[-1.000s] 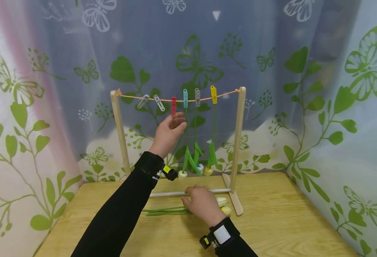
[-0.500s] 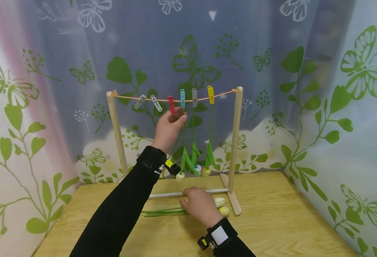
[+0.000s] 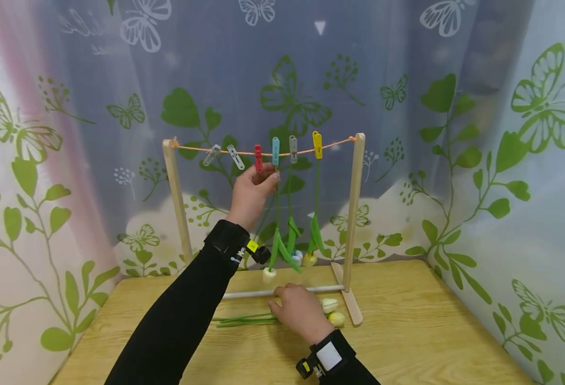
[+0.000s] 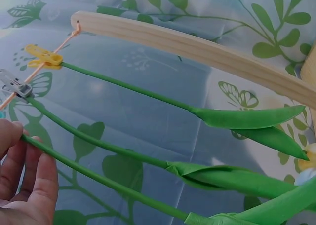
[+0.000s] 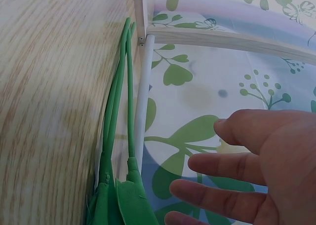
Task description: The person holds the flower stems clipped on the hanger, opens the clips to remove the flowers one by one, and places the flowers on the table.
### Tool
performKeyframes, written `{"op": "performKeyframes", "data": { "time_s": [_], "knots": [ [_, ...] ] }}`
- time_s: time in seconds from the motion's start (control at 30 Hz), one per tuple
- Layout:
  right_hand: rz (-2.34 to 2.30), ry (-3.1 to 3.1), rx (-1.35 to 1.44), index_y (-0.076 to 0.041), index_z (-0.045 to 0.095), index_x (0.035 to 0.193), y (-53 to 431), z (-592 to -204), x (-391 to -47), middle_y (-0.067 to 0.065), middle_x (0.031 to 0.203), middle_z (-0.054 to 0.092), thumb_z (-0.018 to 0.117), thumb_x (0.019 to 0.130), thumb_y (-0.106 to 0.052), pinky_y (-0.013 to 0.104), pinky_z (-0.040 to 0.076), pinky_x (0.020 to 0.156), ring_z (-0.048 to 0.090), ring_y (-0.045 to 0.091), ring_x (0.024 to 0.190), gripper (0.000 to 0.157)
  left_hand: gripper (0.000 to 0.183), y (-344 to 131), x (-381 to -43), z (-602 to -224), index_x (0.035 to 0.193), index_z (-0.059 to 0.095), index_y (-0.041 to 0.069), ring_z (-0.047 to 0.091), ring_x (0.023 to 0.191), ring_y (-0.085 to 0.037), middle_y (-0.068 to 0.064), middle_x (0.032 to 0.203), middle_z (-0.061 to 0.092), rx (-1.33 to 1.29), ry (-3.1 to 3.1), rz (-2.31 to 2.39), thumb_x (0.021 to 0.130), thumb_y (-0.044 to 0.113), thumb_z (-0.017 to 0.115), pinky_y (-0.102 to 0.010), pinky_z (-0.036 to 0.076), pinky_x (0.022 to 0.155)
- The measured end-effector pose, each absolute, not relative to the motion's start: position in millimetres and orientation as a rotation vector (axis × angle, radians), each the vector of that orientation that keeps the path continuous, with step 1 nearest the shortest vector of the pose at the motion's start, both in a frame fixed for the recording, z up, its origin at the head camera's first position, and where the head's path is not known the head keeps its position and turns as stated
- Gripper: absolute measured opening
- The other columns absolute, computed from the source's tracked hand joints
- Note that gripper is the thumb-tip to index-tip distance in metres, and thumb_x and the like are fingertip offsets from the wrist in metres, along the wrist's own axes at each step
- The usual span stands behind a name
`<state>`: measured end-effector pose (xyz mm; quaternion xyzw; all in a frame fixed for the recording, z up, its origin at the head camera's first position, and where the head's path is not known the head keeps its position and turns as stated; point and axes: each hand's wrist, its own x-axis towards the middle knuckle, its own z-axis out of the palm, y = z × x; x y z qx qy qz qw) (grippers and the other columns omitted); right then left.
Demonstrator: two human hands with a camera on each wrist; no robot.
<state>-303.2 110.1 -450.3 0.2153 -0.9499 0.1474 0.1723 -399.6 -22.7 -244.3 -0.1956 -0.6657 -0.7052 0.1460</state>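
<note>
Three tulips (image 3: 291, 239) hang head-down, presumably because clips (image 3: 318, 145) grip their stems (image 4: 123, 84); my left hand (image 3: 250, 197) pinches one stem (image 4: 98, 174), my right hand (image 3: 301, 310) hovers spread above the counter (image 3: 407, 342).

Homelike setting: butterfly-print curtains (image 3: 229, 59) around wood-grain table (image 3: 417, 331).

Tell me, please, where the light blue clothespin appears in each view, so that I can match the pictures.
Head: just above centre, the light blue clothespin is between a red clothespin and a gray clothespin, by the left hand.
Left wrist: only a sliver, at the left edge, below the gray clothespin.
Right wrist: not in it.
Shared landmark: the wooden frame, parts of which show in all three views.
</note>
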Motion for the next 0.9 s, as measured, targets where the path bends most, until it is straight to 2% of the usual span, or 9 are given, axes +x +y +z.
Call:
{"op": "performKeyframes", "data": {
  "time_s": [0.27,0.4,0.47,0.67,0.9],
  "knots": [
    [0.414,-2.695,0.611,-0.012,0.081,0.106,107.8,-452.4,-301.3,0.006,0.101,0.079,0.072,0.097,-0.036,0.037,0.065,0.066,0.076,0.023,0.084,0.028,0.031,-29.8,-397.6,-250.0,0.128,0.070,0.008,0.069,0.108,-0.021,-0.015,0.123,0.072,-0.574,-1.955,-1.987,0.099,0.018,0.073,-0.032,0.062,0.092],
    [0.418,-2.698,0.617,-0.012,0.081,0.107,106.5,-451.2,-298.7,0.006,0.100,0.079,0.073,0.097,-0.035,0.037,0.064,0.062,0.076,0.022,0.082,0.026,0.035,-32.6,-397.6,-252.9,0.132,0.067,0.003,0.068,0.110,-0.023,-0.021,0.129,0.069,-0.595,-1.959,-1.992,0.100,0.017,0.072,-0.034,0.061,0.094],
    [0.417,-2.695,0.620,-0.011,0.081,0.107,105.8,-450.1,-297.7,0.006,0.099,0.078,0.073,0.097,-0.035,0.036,0.064,0.062,0.076,0.022,0.081,0.027,0.036,-33.7,-397.2,-253.6,0.133,0.066,0.003,0.068,0.110,-0.023,-0.020,0.129,0.069,-0.596,-1.957,-1.997,0.100,0.018,0.072,-0.035,0.061,0.094],
    [0.428,-2.699,0.634,-0.010,0.081,0.108,105.0,-447.1,-295.7,0.006,0.100,0.078,0.071,0.098,-0.035,0.038,0.065,0.065,0.076,0.023,0.084,0.028,0.033,-34.7,-394.9,-253.8,0.130,0.069,0.008,0.069,0.112,-0.024,-0.012,0.124,0.071,-0.589,-1.963,-1.995,0.100,0.018,0.073,-0.035,0.062,0.096],
    [0.510,-2.715,0.634,-0.010,0.079,0.110,111.9,-443.2,-298.0,0.007,0.103,0.079,0.070,0.099,-0.032,0.038,0.064,0.071,0.076,0.022,0.086,0.026,0.030,-33.1,-396.1,-254.6,0.129,0.069,0.011,0.068,0.115,-0.026,-0.012,0.125,0.071,-0.621,-1.960,-2.011,0.100,0.017,0.072,-0.036,0.061,0.097]
  ]
}}
